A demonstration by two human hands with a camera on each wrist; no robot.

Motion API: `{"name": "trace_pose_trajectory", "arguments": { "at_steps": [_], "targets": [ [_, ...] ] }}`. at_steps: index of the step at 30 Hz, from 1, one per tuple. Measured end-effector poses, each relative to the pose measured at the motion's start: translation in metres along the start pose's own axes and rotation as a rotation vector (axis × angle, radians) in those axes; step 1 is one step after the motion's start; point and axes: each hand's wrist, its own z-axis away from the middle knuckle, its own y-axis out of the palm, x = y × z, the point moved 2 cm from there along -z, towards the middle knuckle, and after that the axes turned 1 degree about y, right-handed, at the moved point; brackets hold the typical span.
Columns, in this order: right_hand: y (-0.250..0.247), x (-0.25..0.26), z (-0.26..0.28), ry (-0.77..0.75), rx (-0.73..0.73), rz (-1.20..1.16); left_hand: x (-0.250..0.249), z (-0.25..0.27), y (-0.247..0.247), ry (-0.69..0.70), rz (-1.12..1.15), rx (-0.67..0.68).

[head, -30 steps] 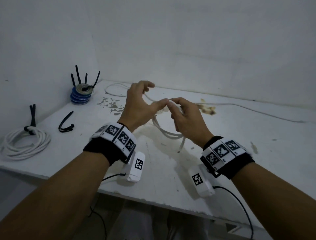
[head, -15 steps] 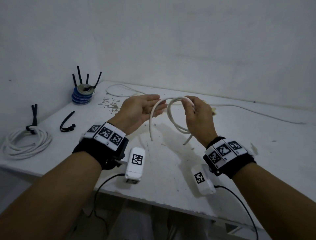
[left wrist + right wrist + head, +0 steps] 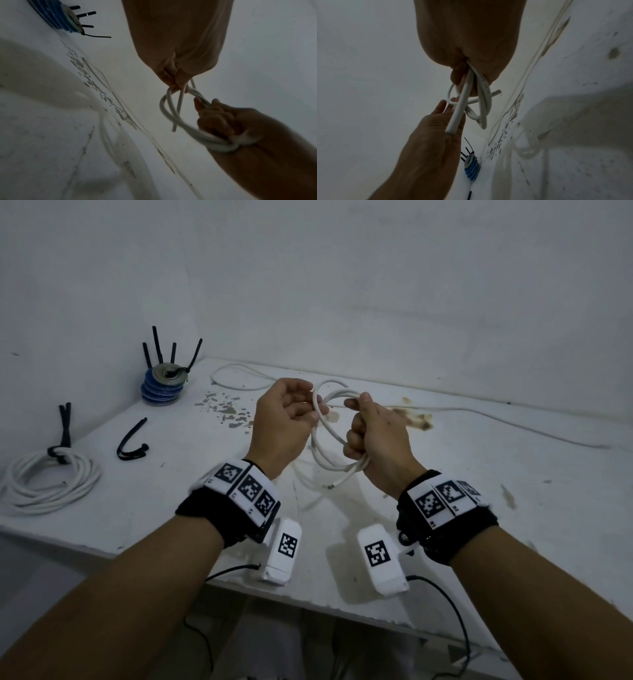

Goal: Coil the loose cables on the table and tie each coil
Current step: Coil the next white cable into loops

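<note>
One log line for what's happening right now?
step: coiling | right hand: grips white cable coil | left hand: pinches cable loop | tie: not yet

Cable (image 3: 322, 419) partly hidden inside right hand (image 3: 376, 440) (fist closed), far end cut off

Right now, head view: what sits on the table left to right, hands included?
Tied white coil → loose black tie → blue tape stack → left hand → white cable loops → right hand.
</note>
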Motion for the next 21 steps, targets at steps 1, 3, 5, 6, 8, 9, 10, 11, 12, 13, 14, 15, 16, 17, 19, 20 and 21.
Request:
{"name": "trace_pose_trajectory", "arguments": {
  "at_steps": [1, 3, 5, 6, 8, 9, 10, 11, 12, 13, 14, 15, 16, 17, 19, 20, 21],
  "targets": [
    [0.002, 0.001, 0.001, 0.029, 0.026, -0.032, 0.001, 0.001, 0.001, 0.055, -0.045, -0.02],
    [0.005, 0.003, 0.003, 0.061, 0.064, -0.081, 0.002, 0.005, 0.002, 0.194, -0.143, -0.051],
    [0.007, 0.005, 0.004, 0.066, 0.088, -0.113, 0.001, 0.008, 0.002, 0.344, -0.238, -0.105],
    [0.008, 0.006, 0.004, 0.062, 0.097, -0.119, 0.001, 0.009, 0.0, 0.392, -0.287, -0.14],
    [0.009, 0.007, 0.004, 0.054, 0.107, -0.116, 0.003, 0.005, -0.004, 0.384, -0.332, -0.178],
    [0.009, 0.008, 0.004, 0.051, 0.107, -0.113, 0.004, 0.002, -0.006, 0.341, -0.302, -0.151],
    [0.007, 0.009, 0.004, 0.05, 0.107, -0.115, 0.004, -0.001, -0.008, 0.285, -0.247, -0.111],
    [0.006, 0.009, 0.004, 0.053, 0.105, -0.124, 0.005, -0.004, -0.009, 0.222, -0.185, -0.081],
    [0.004, 0.01, 0.003, 0.061, 0.104, -0.141, 0.004, -0.006, -0.01, 0.153, -0.129, -0.057],
    [0.003, 0.009, 0.002, 0.074, 0.104, -0.159, 0.003, -0.009, -0.011, 0.079, -0.084, -0.025],
    [0.003, 0.008, 0.002, 0.087, 0.107, -0.172, 0.002, -0.011, -0.012, 0.008, -0.051, 0.024],
    [0.003, 0.007, 0.002, 0.1, 0.111, -0.177, 0.002, -0.013, -0.011, -0.054, -0.027, 0.085],
    [0.004, 0.006, 0.003, 0.11, 0.118, -0.177, 0.003, -0.015, -0.01, -0.102, -0.011, 0.153],
    [0.005, 0.006, 0.004, 0.116, 0.128, -0.18, 0.003, -0.016, -0.008, -0.132, -0.001, 0.221],
    [0.007, 0.008, 0.006, 0.118, 0.144, -0.196, 0.002, -0.014, -0.004, -0.166, 0.03, 0.329],
    [0.008, 0.009, 0.007, 0.115, 0.148, -0.206, 0.002, -0.012, -0.002, -0.181, 0.062, 0.352],
    [0.007, 0.01, 0.007, 0.11, 0.15, -0.211, 0.001, -0.01, -0.002, -0.197, 0.101, 0.361]
  ]
}}
